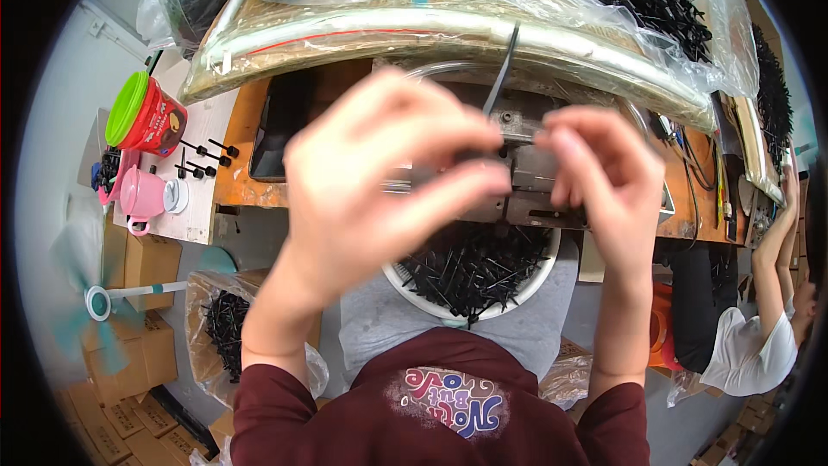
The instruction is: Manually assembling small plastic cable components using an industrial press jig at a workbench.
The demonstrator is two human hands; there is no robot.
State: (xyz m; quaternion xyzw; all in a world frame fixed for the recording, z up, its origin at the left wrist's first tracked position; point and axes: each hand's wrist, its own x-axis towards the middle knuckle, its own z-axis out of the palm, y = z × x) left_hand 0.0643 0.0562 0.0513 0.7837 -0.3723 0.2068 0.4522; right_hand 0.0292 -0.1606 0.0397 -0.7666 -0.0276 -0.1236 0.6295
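My left hand (379,181) is raised over the front of the workbench, blurred, its thumb and fingers bent toward each other around something dark and small that I cannot make out. To its right, my right hand (601,164) has thumb and forefinger pressed together; whatever they hold is hidden. The two hands are apart. Between them lies a metal fixture (526,164) on the bench, and a dark thin strip (503,73) stands up behind it. Below, on my lap, a white basin (552,272) holds a heap of black stemmed plastic parts (470,272).
A plastic-covered carton (414,39) heaped with black parts spans the bench's back. At left stand a red tub (159,116), a pink cup (140,194) and several loose black parts (200,164). A fan (99,302) and cartons (147,354) are lower left; a co-worker (750,336) sits right.
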